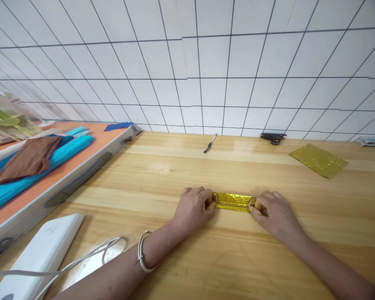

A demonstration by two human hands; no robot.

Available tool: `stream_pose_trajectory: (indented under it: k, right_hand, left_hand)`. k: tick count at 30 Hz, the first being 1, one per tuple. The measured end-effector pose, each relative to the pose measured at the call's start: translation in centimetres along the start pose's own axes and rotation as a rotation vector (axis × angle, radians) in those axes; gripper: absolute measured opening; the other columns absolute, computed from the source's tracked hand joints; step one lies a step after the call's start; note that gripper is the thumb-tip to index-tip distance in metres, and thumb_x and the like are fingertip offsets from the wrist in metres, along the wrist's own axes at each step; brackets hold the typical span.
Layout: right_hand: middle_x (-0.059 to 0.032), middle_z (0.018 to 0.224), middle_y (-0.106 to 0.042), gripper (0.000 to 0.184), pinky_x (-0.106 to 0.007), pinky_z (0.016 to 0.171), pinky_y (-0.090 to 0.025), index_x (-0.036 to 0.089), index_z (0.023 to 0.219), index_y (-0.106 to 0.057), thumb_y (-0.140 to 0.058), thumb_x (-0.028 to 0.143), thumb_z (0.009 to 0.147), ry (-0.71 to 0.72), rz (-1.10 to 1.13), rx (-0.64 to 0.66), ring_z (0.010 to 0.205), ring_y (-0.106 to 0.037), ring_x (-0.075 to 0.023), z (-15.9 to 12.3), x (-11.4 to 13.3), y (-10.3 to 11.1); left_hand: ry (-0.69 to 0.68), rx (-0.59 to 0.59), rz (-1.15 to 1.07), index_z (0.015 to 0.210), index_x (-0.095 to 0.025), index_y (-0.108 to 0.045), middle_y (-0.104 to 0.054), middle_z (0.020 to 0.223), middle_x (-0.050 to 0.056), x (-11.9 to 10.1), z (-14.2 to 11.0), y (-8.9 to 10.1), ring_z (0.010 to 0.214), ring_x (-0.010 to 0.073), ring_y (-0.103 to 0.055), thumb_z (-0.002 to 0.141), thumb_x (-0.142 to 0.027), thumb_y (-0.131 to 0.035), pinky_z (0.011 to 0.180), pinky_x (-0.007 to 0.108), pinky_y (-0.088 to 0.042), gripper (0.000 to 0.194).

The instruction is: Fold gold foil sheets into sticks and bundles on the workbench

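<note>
A strip of shiny gold foil paper (233, 200), with a lengthwise crease, stretches between my two hands just over the wooden table. My left hand (195, 208) pinches its left end, fingers curled and thumb pressed against it. At the right end, my right hand (273, 212) grips the foil the same way. The fingers partly hide both ends of the strip. A flat piece of gold paper (319, 160) lies apart on the table, beyond my right hand.
A pen (210, 143) and a black stapler-like object (273, 138) lie near the tiled wall (215, 54). On the left, an orange-topped case (96, 143) carries blue rolls and brown paper (28, 160). A white device (43, 254) and a cable (81, 258) sit by my left forearm.
</note>
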State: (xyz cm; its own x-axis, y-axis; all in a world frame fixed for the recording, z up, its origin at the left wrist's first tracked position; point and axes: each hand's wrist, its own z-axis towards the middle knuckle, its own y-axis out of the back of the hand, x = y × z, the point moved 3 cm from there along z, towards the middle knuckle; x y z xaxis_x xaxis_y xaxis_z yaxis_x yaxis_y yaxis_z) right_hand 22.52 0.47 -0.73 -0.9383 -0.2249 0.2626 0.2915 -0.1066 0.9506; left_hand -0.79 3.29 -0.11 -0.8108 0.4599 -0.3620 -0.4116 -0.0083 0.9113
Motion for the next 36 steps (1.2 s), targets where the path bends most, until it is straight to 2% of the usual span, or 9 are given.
stream_pose_trajectory:
  k: [11, 14, 17, 20, 22, 27, 30, 36]
  right_hand:
    - [-0.0012, 0.067, -0.053, 0.019, -0.031, 0.063, -0.032, 0.022, 0.061, -0.049, -0.054, 0.031, 0.077, 0.014, 0.072, -0.011, 0.068, -0.046, -0.0177, -0.5, -0.5, 0.0]
    - [-0.0015, 0.072, -0.055, 0.014, -0.031, 0.065, -0.033, 0.022, 0.066, -0.051, -0.054, 0.031, 0.077, -0.004, 0.100, -0.023, 0.070, -0.047, -0.0182, -0.5, -0.6, 0.0]
    - [-0.0015, 0.075, -0.057, 0.011, -0.031, 0.065, -0.033, 0.022, 0.069, -0.051, -0.055, 0.030, 0.075, -0.005, 0.118, -0.035, 0.072, -0.048, -0.0186, -0.6, -0.7, -0.1]
    - [-0.0013, 0.075, -0.057, 0.010, -0.031, 0.065, -0.033, 0.022, 0.071, -0.052, -0.055, 0.031, 0.075, 0.001, 0.124, -0.041, 0.072, -0.049, -0.0187, -0.5, -0.8, -0.2]
    - [-0.0011, 0.075, -0.058, 0.010, -0.031, 0.065, -0.033, 0.022, 0.071, -0.052, -0.055, 0.031, 0.075, 0.002, 0.126, -0.046, 0.072, -0.049, -0.0186, -0.5, -0.9, -0.3]
    - [-0.0011, 0.074, -0.057, 0.011, -0.032, 0.066, -0.033, 0.022, 0.069, -0.051, -0.056, 0.031, 0.075, -0.011, 0.126, -0.037, 0.073, -0.048, -0.0192, -0.6, -0.9, -0.3]
    - [-0.0016, 0.075, -0.057, 0.012, -0.033, 0.066, -0.033, 0.022, 0.069, -0.050, -0.055, 0.031, 0.076, -0.023, 0.119, -0.029, 0.074, -0.048, -0.0199, -0.7, -0.7, -0.3]
    - [-0.0018, 0.077, -0.057, 0.005, -0.032, 0.067, -0.034, 0.023, 0.072, -0.050, -0.052, 0.026, 0.075, -0.025, 0.127, -0.036, 0.075, -0.049, -0.0202, -0.9, -0.4, -0.1]
  left_hand:
    - [-0.057, 0.005, 0.001, 0.074, -0.018, -0.049, -0.054, 0.076, 0.000, -0.2, -0.5, 0.3, 0.072, 0.0145, -0.050, 0.083, -0.021, -0.048, 0.072, 0.028, -0.036, 0.009]
    - [-0.174, 0.031, 0.060, 0.079, -0.018, -0.051, -0.054, 0.082, 0.003, -0.7, -0.7, 0.3, 0.077, 0.0158, -0.049, 0.086, -0.015, -0.041, 0.072, 0.029, -0.037, 0.012]
    - [-0.347, 0.081, 0.094, 0.092, -0.018, -0.054, -0.055, 0.091, 0.005, -1.2, -0.9, 0.0, 0.083, 0.0172, -0.049, 0.084, -0.007, -0.038, 0.074, 0.030, -0.039, 0.021]
    - [-0.482, 0.104, 0.093, 0.109, -0.019, -0.053, -0.056, 0.098, 0.007, -1.6, -1.0, -0.1, 0.089, 0.0182, -0.049, 0.087, -0.008, -0.036, 0.078, 0.031, -0.040, 0.029]
    - [-0.528, 0.120, 0.088, 0.113, -0.020, -0.052, -0.057, 0.098, 0.007, -1.8, -1.0, -0.1, 0.091, 0.0185, -0.049, 0.091, -0.012, -0.035, 0.079, 0.032, -0.040, 0.029]
    - [-0.561, 0.180, 0.100, 0.112, -0.018, -0.053, -0.058, 0.100, 0.007, -2.5, -1.1, 0.5, 0.093, 0.0192, -0.049, 0.093, -0.017, -0.036, 0.081, 0.033, -0.040, 0.026]
    - [-0.529, 0.221, 0.117, 0.110, -0.016, -0.053, -0.057, 0.102, 0.007, -3.0, -1.2, 0.8, 0.094, 0.0191, -0.049, 0.092, -0.016, -0.037, 0.082, 0.032, -0.041, 0.024]
    - [-0.501, 0.221, 0.231, 0.098, -0.016, -0.056, -0.056, 0.093, 0.009, -3.9, -2.0, 0.4, 0.088, 0.0222, -0.050, 0.083, -0.016, -0.047, 0.081, 0.037, -0.041, 0.018]
